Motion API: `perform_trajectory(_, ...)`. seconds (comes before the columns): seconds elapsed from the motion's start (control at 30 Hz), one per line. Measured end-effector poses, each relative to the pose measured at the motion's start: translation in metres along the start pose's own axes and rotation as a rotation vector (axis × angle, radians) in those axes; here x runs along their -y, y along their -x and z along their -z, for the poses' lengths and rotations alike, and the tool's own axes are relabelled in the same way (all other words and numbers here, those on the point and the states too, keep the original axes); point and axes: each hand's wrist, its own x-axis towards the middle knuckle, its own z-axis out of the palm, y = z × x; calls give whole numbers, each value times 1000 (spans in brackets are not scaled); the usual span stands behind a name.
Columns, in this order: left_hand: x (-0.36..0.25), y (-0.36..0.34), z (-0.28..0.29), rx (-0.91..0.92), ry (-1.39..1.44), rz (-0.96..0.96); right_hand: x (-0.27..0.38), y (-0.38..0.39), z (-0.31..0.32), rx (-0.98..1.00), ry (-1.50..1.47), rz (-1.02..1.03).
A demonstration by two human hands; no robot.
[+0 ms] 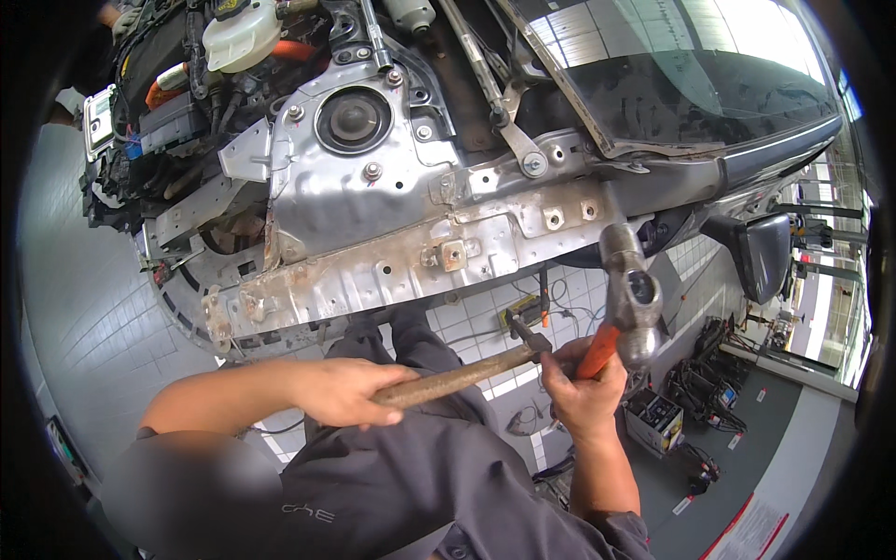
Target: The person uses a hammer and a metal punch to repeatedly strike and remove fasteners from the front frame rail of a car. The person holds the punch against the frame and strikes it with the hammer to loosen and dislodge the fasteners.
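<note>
My left hand (350, 392) is closed around the end of a pale wooden handle. That handle belongs to a hammer (467, 373) with a small dark metal head, which points to the right and lies against or just beside the fingers of my right hand. In my right hand (588, 387) is a ball-peen hammer (637, 289) with an orange grip, held upright with its steel head toward the car. Both hands are in front of my body, apart from the bare metal fender rail (373, 280). That rail has rust stains and a small square bracket (452, 256).
The strut tower (355, 187), a white fluid tank (241, 37) and the windshield (691, 103) lie beyond the rail. A side mirror (747, 252) juts out at right. Cables and a boxy machine (653, 420) stand on the floor. Another person's hand (121, 21) shows far left.
</note>
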Motion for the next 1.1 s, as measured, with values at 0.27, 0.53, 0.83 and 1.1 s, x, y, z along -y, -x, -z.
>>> perform_trajectory(0.27, 76, -27, -19, -413, -435, 4, -10, 18, 14, 23, -14, -110)
perform_trajectory(0.53, 216, -26, -32, -618, -107, 325, -1, 9, 24, -189, -286, -97)
perform_trajectory(0.83, 336, 11, -45, -836, 88, 649, -18, -25, -27, 64, 292, -217)
perform_trajectory(1.1, 477, 14, -115, -939, 1045, 783, 33, -25, 15, -221, -65, 324)
